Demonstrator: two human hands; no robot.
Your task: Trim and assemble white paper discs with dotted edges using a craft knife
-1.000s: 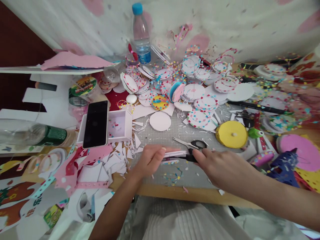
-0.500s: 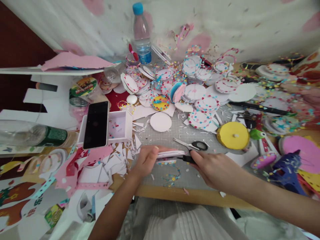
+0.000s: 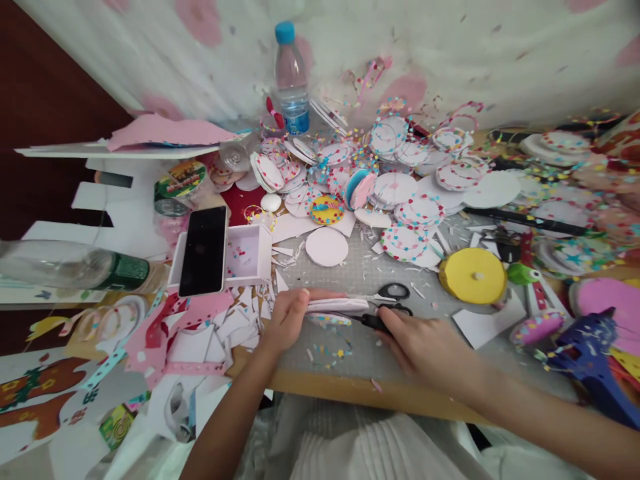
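My left hand (image 3: 289, 319) pinches the left end of a stack of white paper strips (image 3: 336, 305) lying flat on the grey cutting mat (image 3: 350, 273). My right hand (image 3: 417, 341) is closed on a black-handled tool (image 3: 373, 323) that lies along the near edge of the strips. Small black-handled scissors (image 3: 387, 293) rest on the mat just behind the strips. A strip of coloured dots (image 3: 327, 320) lies under the stack.
A black phone (image 3: 204, 250) lies over a white box (image 3: 244, 255). White scraps (image 3: 215, 327) pile at left. Dotted paper discs (image 3: 405, 240), a yellow disc (image 3: 474, 275), a water bottle (image 3: 291, 80) and a blue glue gun (image 3: 593, 363) crowd the back and right.
Both hands slid a little to the left along the strips, and my right hand closed in tighter on the black tool. The camera shifted slightly.
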